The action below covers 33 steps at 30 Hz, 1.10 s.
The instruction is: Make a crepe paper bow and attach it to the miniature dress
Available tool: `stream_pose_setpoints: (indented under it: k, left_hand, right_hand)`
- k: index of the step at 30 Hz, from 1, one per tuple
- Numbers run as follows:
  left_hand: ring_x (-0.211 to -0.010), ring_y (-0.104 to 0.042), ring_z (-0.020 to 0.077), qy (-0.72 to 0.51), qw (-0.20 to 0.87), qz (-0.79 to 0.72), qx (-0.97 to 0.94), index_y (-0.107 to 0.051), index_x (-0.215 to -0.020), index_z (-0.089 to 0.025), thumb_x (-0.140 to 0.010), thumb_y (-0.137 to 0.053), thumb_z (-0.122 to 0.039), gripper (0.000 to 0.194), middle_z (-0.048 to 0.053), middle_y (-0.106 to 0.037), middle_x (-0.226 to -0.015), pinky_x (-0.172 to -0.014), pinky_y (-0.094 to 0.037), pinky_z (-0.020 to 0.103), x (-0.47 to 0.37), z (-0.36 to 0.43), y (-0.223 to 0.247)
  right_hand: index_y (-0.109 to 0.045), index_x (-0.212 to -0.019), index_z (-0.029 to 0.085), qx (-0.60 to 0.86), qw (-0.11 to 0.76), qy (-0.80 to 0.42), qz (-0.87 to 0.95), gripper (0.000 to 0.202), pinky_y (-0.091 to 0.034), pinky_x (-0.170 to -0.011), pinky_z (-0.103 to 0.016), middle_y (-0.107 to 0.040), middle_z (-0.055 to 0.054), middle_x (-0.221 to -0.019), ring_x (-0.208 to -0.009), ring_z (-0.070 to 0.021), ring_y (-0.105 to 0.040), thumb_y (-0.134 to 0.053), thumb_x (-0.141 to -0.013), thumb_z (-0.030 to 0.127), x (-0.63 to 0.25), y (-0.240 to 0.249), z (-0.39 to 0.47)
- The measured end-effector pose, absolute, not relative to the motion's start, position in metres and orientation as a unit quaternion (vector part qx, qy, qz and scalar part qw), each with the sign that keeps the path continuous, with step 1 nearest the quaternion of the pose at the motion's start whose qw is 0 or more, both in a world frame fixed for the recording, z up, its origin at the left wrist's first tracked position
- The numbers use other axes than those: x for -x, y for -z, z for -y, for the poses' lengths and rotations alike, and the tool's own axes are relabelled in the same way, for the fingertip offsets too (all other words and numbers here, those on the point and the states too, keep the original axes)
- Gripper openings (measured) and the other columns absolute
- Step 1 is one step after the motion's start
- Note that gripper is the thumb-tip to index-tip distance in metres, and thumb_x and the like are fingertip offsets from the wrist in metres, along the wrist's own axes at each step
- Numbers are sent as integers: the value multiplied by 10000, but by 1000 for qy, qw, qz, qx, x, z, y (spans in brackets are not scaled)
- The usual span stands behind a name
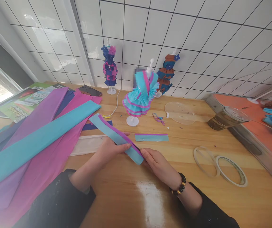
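Between my hands, above the table, a light blue crepe paper strip (114,135) with a purple edge slants down to the right. My left hand (111,146) pinches it near the middle, thumb on top. At the strip's lower right end, my right hand (158,163) is closed, with thumb and fingertips against the purple edge. A narrow dark sliver shows beside those fingertips; I cannot make out what it is. Just beyond lies a shorter blue strip (151,137) with a purple edge. Farther back stands a small dress form (139,95) in a blue, purple-trimmed paper dress.
Long blue, purple and pink paper sheets (43,136) cover the left side. Two tape rolls (232,171) lie at right, near a lidded cup (228,117) and a clear disc (181,112). Paper scraps (158,118) and a phone (89,91) lie farther back. Two more dressed forms (109,68) stand by the tiled wall.
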<state>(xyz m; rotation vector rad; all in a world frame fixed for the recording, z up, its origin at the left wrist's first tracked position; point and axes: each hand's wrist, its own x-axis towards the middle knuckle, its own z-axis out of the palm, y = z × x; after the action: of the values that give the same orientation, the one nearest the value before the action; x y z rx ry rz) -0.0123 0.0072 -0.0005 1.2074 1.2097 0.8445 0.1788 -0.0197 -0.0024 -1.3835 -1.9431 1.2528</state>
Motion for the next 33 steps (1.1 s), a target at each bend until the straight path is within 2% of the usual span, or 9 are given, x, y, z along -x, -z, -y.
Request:
stream_pose_setpoints:
  k: [8, 18, 27, 33]
  left_hand:
    - [-884, -613, 252, -383, 615, -505, -470, -543, -1089, -183, -659, -648, -394, 491, 66, -670, -933, -702, -516, 351, 13, -8, -1]
    - [-960, -578, 266, -392, 571, -524, -495, -551, -1078, -194, -643, -661, -393, 491, 74, -643, -1017, -761, -483, 352, 14, -8, 0]
    - [-942, -582, 269, -412, 569, -524, -482, -534, -1103, -179, -638, -653, -407, 531, 78, -643, -992, -750, -494, 375, 16, -9, 0]
    - [-893, -602, 257, -386, 587, -520, -487, -532, -1097, -184, -638, -660, -382, 516, 63, -658, -914, -726, -508, 369, 11, -6, -6]
  right_hand:
    - [-363, -636, 189, 500, 222, -447, 707, 367, -296, -555, -234, -366, 24, -617, -584, -116, -338, -240, -904, 408, -179, 2, 18]
    - [-370, -636, 192, 496, 246, -520, 651, 399, -282, -494, -220, -341, 36, -585, -532, -102, -305, -249, -883, 481, -178, 5, 22]
    - [-357, -606, 185, 503, 228, -530, 643, 430, -259, -473, -225, -334, 50, -521, -485, -89, -299, -249, -876, 502, -178, -4, 22]
    - [-368, -619, 188, 492, 248, -550, 628, 434, -244, -431, -216, -309, 49, -538, -477, -86, -277, -240, -871, 518, -176, -2, 23]
